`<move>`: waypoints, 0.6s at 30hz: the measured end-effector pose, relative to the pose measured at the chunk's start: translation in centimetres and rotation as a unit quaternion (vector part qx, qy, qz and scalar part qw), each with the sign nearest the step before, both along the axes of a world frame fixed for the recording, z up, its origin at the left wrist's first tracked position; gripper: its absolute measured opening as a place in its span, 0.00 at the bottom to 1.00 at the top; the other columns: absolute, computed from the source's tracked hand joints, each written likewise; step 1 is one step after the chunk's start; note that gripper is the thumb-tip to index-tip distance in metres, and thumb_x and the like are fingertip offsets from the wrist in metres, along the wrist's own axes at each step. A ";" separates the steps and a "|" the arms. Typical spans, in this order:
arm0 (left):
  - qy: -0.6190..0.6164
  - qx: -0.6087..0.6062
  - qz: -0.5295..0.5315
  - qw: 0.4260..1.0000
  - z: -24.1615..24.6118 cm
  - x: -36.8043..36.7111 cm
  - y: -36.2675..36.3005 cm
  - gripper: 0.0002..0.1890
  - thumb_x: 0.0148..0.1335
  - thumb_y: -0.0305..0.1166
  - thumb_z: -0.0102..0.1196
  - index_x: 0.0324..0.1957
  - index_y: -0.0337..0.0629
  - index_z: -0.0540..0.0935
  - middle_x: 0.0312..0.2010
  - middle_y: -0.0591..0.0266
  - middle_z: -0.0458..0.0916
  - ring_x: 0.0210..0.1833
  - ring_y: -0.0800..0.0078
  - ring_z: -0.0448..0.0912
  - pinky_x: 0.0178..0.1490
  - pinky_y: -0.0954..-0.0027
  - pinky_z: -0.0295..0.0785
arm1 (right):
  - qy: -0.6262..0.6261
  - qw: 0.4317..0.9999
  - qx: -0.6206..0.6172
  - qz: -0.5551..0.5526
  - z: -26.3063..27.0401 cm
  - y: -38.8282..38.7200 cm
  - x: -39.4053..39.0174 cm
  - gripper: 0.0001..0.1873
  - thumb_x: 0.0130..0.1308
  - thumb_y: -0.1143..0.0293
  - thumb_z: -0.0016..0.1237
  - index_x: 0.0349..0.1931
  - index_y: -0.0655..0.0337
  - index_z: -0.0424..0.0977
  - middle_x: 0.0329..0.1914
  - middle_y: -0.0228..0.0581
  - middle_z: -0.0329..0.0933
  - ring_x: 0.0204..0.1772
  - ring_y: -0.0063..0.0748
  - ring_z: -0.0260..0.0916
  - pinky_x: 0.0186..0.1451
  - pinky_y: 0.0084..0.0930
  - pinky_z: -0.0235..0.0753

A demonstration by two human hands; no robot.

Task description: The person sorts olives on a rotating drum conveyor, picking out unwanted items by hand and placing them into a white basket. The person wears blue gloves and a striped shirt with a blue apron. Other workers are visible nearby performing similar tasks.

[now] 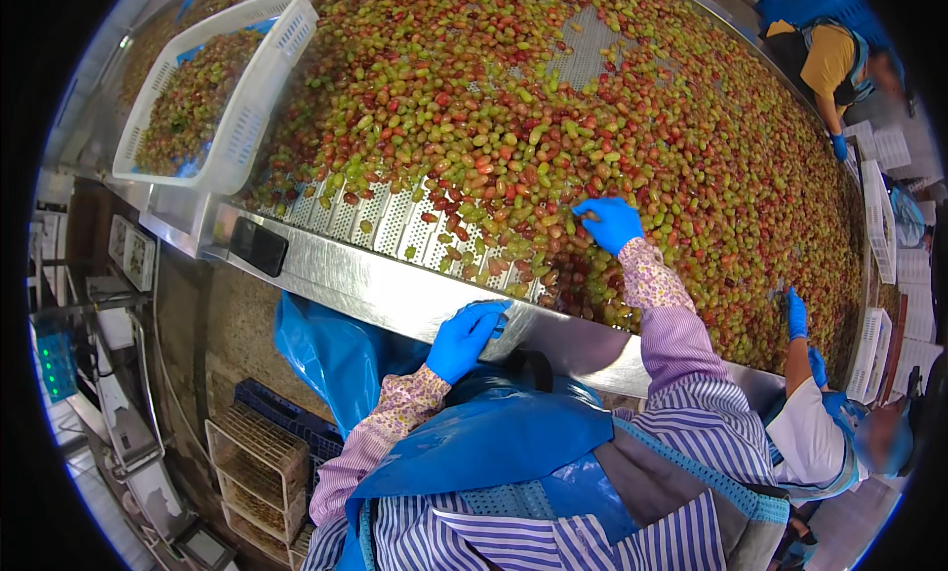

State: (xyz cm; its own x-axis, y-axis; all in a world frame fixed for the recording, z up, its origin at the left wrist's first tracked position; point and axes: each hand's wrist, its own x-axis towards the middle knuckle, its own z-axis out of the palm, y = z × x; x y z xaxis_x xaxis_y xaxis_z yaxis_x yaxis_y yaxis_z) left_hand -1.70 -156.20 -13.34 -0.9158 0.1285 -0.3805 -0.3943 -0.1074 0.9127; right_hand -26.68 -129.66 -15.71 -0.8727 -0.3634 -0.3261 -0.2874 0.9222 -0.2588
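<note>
Loose red and green grapes (518, 134) lie thickly over a perforated metal conveyor (385, 219). My right hand (613, 224), in a blue glove, reaches over the grapes with its thumb and fingers bent towards each other; whether a grape is between the fingertips cannot be told. My left hand (466, 338), also gloved in blue, rests at the steel edge (333, 264) nearest me, its fingers curled; its palm side is hidden. A blue apron covers my front.
A white plastic crate (255, 119) of grapes stands at the upper left, near a black phone (258, 247) on the steel edge. Co-workers stand along the right. Stacked crates (255, 452) are on the floor at lower left.
</note>
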 end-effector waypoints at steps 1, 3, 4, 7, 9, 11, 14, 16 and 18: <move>-0.006 0.000 -0.001 1.000 0.0 0.0 -0.2 0.18 0.78 0.31 0.47 0.62 0.34 0.78 0.50 0.56 0.83 0.50 0.72 0.81 0.58 0.70 0.76 | 0.026 0.997 0.069 0.016 0.6 0.1 0.3 0.12 0.65 0.63 0.58 0.48 0.38 0.84 0.48 0.37 0.84 0.48 0.41 0.81 0.54 0.43 0.80; -0.015 -0.006 -0.002 1.000 0.0 0.2 -0.6 0.18 0.77 0.30 0.47 0.62 0.34 0.78 0.50 0.56 0.83 0.50 0.72 0.81 0.58 0.71 0.76 | 0.031 0.993 0.115 0.013 1.9 -0.2 0.8 0.15 0.64 0.64 0.59 0.52 0.38 0.83 0.51 0.36 0.83 0.50 0.41 0.81 0.57 0.47 0.79; -0.013 -0.004 -0.003 1.000 0.0 0.2 -0.8 0.17 0.77 0.30 0.47 0.62 0.34 0.79 0.50 0.56 0.84 0.50 0.72 0.81 0.58 0.71 0.76 | 0.051 0.989 0.131 0.040 2.4 -0.6 1.0 0.17 0.64 0.63 0.59 0.54 0.37 0.81 0.53 0.36 0.83 0.50 0.42 0.80 0.57 0.49 0.78; 0.006 -0.010 0.000 1.000 0.2 0.4 -1.3 0.17 0.77 0.30 0.48 0.61 0.34 0.79 0.49 0.56 0.84 0.49 0.73 0.82 0.58 0.72 0.76 | 0.214 0.961 0.124 0.126 3.1 -3.4 1.6 0.27 0.62 0.60 0.62 0.63 0.35 0.74 0.56 0.35 0.80 0.53 0.45 0.80 0.57 0.55 0.75; 0.018 -0.032 -0.003 0.999 0.4 0.3 -1.6 0.16 0.77 0.30 0.48 0.60 0.35 0.80 0.49 0.57 0.84 0.48 0.74 0.82 0.57 0.72 0.76 | 0.070 0.986 0.090 0.123 2.5 -6.0 1.6 0.28 0.63 0.57 0.60 0.65 0.39 0.72 0.54 0.38 0.81 0.54 0.45 0.79 0.56 0.55 0.75; 0.021 -0.034 -0.006 0.999 0.4 0.1 -1.9 0.16 0.77 0.31 0.48 0.60 0.35 0.80 0.48 0.57 0.85 0.48 0.75 0.82 0.56 0.72 0.76 | 0.032 0.985 0.112 0.129 1.0 -9.1 2.0 0.25 0.67 0.56 0.56 0.64 0.43 0.73 0.52 0.43 0.81 0.53 0.47 0.79 0.56 0.53 0.76; 0.009 -0.051 -0.018 0.999 0.3 0.0 -2.3 0.17 0.77 0.33 0.47 0.60 0.33 0.80 0.48 0.57 0.85 0.48 0.74 0.82 0.56 0.71 0.77 | 0.054 0.991 -0.008 0.119 -1.8 -12.7 3.9 0.22 0.70 0.58 0.51 0.64 0.45 0.75 0.48 0.47 0.81 0.50 0.50 0.80 0.52 0.47 0.79; 0.012 -0.033 -0.018 0.999 0.2 0.1 -2.6 0.17 0.77 0.33 0.48 0.60 0.33 0.79 0.48 0.57 0.85 0.47 0.74 0.82 0.56 0.71 0.77 | 0.040 0.984 -0.092 0.145 -3.2 -13.6 6.2 0.22 0.71 0.62 0.51 0.65 0.45 0.74 0.48 0.46 0.81 0.48 0.51 0.80 0.51 0.45 0.80; 0.013 -0.036 -0.012 0.999 0.1 0.4 -3.2 0.17 0.77 0.33 0.47 0.60 0.35 0.80 0.47 0.57 0.84 0.46 0.73 0.82 0.55 0.70 0.77 | -0.009 0.971 -0.227 0.070 -3.4 -13.0 8.1 0.25 0.71 0.67 0.51 0.68 0.44 0.70 0.56 0.45 0.80 0.55 0.46 0.79 0.55 0.43 0.80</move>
State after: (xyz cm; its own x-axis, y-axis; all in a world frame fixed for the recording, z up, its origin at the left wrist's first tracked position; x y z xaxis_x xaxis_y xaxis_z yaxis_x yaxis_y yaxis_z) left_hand -1.29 -159.40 -13.19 -0.9225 0.1235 -0.3657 -0.3720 -0.0317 0.9277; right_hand -18.62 -142.66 -19.09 -0.7995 -0.5886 -0.1195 -0.3942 0.6644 -0.6350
